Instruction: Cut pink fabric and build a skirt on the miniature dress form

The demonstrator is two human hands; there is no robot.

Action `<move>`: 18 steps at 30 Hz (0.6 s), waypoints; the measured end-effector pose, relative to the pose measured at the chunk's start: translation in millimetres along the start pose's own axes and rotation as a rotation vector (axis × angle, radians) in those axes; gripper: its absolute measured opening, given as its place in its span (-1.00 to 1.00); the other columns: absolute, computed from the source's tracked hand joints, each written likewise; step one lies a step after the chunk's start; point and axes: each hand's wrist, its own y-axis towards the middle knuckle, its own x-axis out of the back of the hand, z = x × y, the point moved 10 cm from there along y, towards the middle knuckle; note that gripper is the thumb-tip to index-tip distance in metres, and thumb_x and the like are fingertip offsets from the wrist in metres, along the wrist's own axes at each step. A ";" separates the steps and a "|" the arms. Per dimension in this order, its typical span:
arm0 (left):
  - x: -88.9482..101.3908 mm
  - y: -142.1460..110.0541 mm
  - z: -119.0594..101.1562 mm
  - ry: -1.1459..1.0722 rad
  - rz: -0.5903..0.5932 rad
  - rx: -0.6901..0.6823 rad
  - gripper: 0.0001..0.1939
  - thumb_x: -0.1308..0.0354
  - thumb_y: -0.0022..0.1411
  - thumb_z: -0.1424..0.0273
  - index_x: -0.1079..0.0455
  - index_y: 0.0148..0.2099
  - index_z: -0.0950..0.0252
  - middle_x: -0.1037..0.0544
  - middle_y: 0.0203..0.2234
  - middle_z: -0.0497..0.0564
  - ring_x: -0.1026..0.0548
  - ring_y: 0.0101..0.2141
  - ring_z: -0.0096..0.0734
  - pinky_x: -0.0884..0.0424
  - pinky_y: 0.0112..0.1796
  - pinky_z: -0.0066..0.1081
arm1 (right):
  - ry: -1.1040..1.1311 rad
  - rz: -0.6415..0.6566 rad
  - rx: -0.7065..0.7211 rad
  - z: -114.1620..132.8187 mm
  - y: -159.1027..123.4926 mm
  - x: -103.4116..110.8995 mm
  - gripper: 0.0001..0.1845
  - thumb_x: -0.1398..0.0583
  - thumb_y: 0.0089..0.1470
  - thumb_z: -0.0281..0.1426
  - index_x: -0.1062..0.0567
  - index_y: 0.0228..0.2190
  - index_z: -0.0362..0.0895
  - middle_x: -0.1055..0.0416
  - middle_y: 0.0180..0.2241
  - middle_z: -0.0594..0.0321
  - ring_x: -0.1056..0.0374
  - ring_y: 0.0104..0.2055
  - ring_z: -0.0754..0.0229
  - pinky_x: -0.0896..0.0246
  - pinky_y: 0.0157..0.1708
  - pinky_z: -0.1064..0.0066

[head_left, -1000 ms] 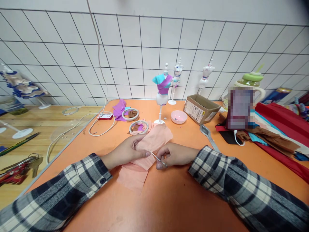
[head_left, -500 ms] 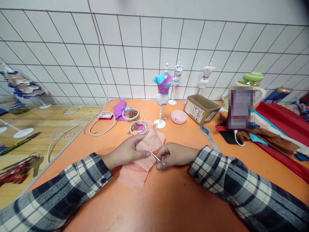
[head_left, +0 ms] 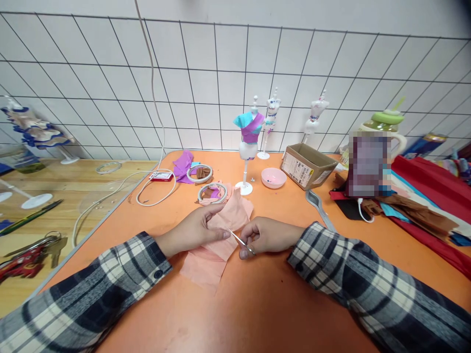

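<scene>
A piece of thin peach fabric lies low over the orange table, pinched between the thumb and fingers of my left hand. My right hand is closed on small silver scissors. Their blades point up and left, with the tips at the fabric close to my left thumb. Part of the scissors' handles is hidden by my right fingers. Just beyond the fabric stands a small white dress form wrapped in turquoise and purple cloth.
Two tape rolls lie behind my left hand. A pink bowl, a cardboard box and a grey strap-like item are at the back right. Farther right are a phone and folded fabrics. A white cable hangs at left.
The view has shifted very slightly. Both hands, the peach fabric and the scissors keep nearly the same positions.
</scene>
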 end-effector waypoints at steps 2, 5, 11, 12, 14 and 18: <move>0.7 0.1 0.6 0.006 -0.006 0.000 -0.43 -0.37 0.02 0.33 -0.41 0.09 0.37 -0.52 0.03 0.15 -0.43 0.06 -0.03 -0.30 0.09 -0.18 | 0.012 0.002 -0.003 -2.0 0.3 -0.4 -0.43 -0.34 -0.17 0.08 -0.54 -0.42 -0.22 -0.28 -0.56 0.39 -0.11 -0.51 0.37 0.07 -0.52 0.52; 3.5 -1.0 5.7 -0.072 -0.028 0.036 -0.36 -0.38 0.02 0.31 -0.37 0.15 0.37 -0.51 0.05 0.18 -0.43 0.06 -0.04 -0.33 0.07 -0.20 | 0.031 -0.014 0.002 -5.2 1.8 0.7 -0.44 -0.34 -0.15 0.06 -0.52 -0.44 -0.22 -0.28 -0.57 0.40 -0.09 -0.52 0.38 0.08 -0.53 0.51; 2.3 -4.3 25.9 -0.338 -0.025 0.201 -0.19 -0.36 0.06 0.30 -0.13 0.29 0.40 -0.60 -0.23 0.13 -0.56 -0.30 -0.26 -0.46 -0.27 -0.34 | 0.039 -0.081 -0.004 -9.8 4.3 6.1 -0.46 -0.33 -0.13 0.05 -0.49 -0.44 -0.20 -0.29 -0.56 0.39 -0.10 -0.51 0.36 0.05 -0.50 0.50; 2.9 -4.0 26.3 -0.339 -0.032 0.199 -0.19 -0.37 0.04 0.32 -0.14 0.28 0.41 -0.60 -0.25 0.11 -0.55 -0.31 -0.28 -0.45 -0.29 -0.36 | 0.034 -0.079 -0.011 -9.5 4.0 6.5 -0.46 -0.33 -0.14 0.06 -0.50 -0.42 -0.20 -0.31 -0.55 0.38 -0.12 -0.50 0.35 0.03 -0.49 0.49; 0.9 -3.2 26.3 -0.331 -0.019 0.194 -0.22 -0.37 0.04 0.33 -0.17 0.25 0.41 -0.59 -0.32 0.06 -0.54 -0.37 -0.32 -0.44 -0.35 -0.40 | 0.028 -0.051 0.003 -5.0 2.7 5.6 -0.45 -0.32 -0.12 0.06 -0.52 -0.42 -0.21 -0.35 -0.52 0.35 -0.14 -0.47 0.34 0.01 -0.47 0.50; -6.3 -2.3 25.0 -0.330 0.031 0.176 -0.26 -0.35 0.07 0.34 -0.17 0.25 0.37 -0.54 -0.48 -0.07 -0.48 -0.50 -0.43 -0.37 -0.46 -0.48 | 0.050 0.044 0.060 7.3 -0.6 1.7 -0.44 -0.22 0.02 0.08 -0.51 -0.44 -0.22 -0.41 -0.44 0.28 -0.18 -0.45 0.34 0.00 -0.44 0.49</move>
